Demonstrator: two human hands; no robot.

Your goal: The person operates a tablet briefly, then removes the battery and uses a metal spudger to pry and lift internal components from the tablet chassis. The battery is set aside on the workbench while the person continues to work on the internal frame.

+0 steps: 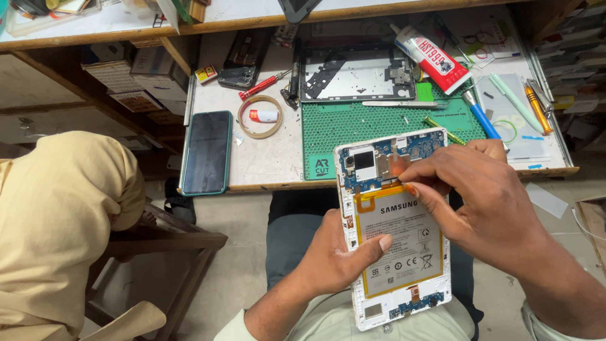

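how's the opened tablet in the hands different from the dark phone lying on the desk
The opened tablet is held above the lap, left hand gripping its edge and right hand pinching at its top; the dark phone lies untouched on the desk. The tablet shows battery and circuit board; the phone shows only a closed dark face. The tablet is larger. Both are flat rectangles.

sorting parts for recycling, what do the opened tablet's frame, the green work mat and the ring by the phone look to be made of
The opened tablet, held by the left hand and picked at by the right hand, has a white frame that looks like matte moulded plastic. The green work mat looks like soft rubber or silicone, with a dotted texture. The ring looks like a tan tape roll, probably paper or film.
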